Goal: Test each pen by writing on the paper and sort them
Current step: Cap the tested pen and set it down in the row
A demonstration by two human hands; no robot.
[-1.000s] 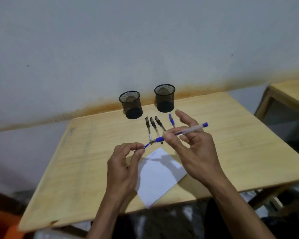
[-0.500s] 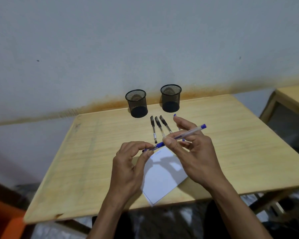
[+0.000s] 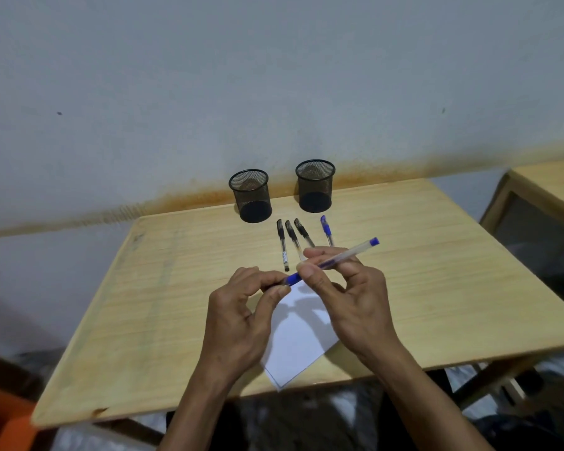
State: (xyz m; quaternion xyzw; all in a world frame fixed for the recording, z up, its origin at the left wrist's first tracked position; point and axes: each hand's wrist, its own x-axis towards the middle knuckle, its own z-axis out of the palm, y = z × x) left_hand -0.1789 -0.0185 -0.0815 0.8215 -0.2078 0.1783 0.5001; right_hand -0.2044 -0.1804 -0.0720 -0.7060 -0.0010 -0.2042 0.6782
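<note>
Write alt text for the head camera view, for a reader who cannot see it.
Two bare hands hold a clear blue-ink pen above a white sheet of paper on a light wooden table: the right hand grips its barrel, the left hand pinches its blue capped end. Behind lie three black pens, one blue pen and two black mesh cups.

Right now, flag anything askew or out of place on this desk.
The white paper lies turned at an angle, one corner jutting past the near edge of the table. The two mesh cups stand upright; nothing is spilled.
</note>
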